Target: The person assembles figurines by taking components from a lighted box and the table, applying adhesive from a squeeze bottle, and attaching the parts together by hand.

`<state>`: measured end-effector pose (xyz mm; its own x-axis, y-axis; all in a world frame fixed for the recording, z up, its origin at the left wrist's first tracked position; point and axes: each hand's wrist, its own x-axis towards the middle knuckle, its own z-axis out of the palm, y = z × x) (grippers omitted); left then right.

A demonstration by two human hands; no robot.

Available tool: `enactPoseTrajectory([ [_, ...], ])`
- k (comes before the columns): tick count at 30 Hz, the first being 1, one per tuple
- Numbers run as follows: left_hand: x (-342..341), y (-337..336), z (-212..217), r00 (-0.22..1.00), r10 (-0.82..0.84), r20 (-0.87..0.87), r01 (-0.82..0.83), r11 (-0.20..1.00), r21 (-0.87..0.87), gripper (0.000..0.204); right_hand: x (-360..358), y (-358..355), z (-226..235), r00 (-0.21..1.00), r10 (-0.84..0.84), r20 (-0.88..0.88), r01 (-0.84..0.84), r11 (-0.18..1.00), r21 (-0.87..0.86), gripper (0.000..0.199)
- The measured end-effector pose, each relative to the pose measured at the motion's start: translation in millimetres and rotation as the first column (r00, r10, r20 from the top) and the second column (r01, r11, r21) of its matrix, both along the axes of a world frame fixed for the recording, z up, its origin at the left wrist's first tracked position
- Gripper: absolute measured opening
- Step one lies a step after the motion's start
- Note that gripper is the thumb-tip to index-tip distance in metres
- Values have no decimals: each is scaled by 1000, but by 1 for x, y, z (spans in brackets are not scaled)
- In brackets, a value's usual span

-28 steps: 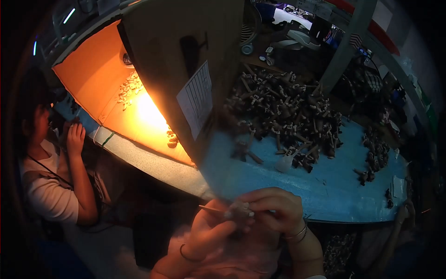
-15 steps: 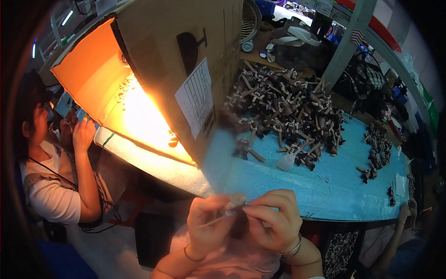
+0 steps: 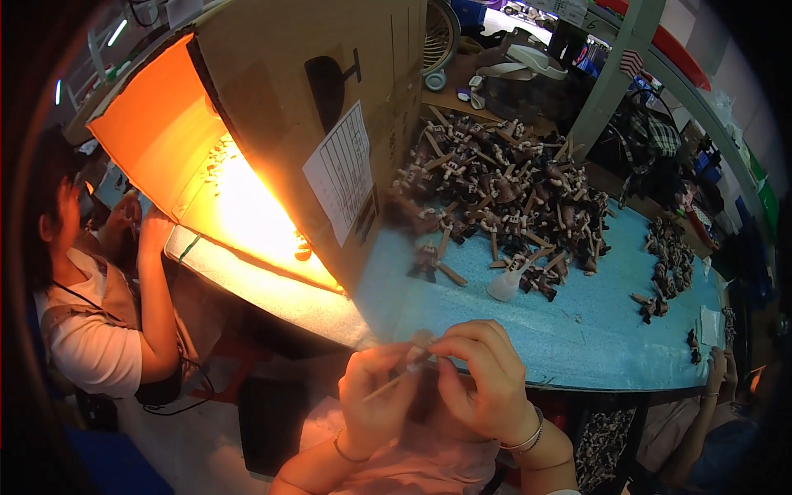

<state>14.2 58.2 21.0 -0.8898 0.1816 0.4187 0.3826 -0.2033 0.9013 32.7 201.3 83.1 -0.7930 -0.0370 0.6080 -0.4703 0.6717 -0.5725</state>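
Observation:
In front of my chest, low in the picture, my left hand (image 3: 373,404) pinches a small pale-and-dark figurine (image 3: 419,353). A thin tan stick-like piece (image 3: 386,385) slants down from it across my left fingers. My right hand (image 3: 487,381) meets it from the other side, thumb and forefinger closed at the figurine's edge. The fingers cover much of the figurine, so its details cannot be made out. Beyond my hands, on the blue tabletop (image 3: 569,342), lies a big heap of similar brown, black and white figurines (image 3: 520,194), several with flat tan pieces sticking out.
A white squeeze bottle (image 3: 505,285) stands by the heap's near edge. More figurines (image 3: 670,260) lie at the right. A tall cardboard box (image 3: 305,107), glowing inside, stands at the left beside a seated co-worker (image 3: 99,322). Another person's hands (image 3: 722,370) show at the right edge.
My right hand has risen slightly and its fingers have shifted on the figurine, which is turned a little. The co-worker at the left has lowered a hand.

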Motion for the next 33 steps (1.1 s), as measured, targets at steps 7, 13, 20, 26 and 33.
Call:
enactPoseTrajectory([
  [7,0,14,8,973,1,230,-34,990,139,27,1,-6,-8,998,-66,2,64,975,212,57],
  [13,-2,5,14,980,-177,93,174,984,45,38,-3,18,-28,996,47,78,-38,993,-113,59],
  [20,-24,-3,42,960,-244,-141,189,929,-317,72,5,22,-51,908,417,37,-248,609,-753,66],
  [26,-23,3,37,931,-290,-223,198,912,-360,72,4,23,-46,826,563,-23,-312,424,-850,64],
  [33,-17,7,38,960,-211,-182,153,945,-291,67,2,25,-50,838,546,6,-322,503,-802,60],
])
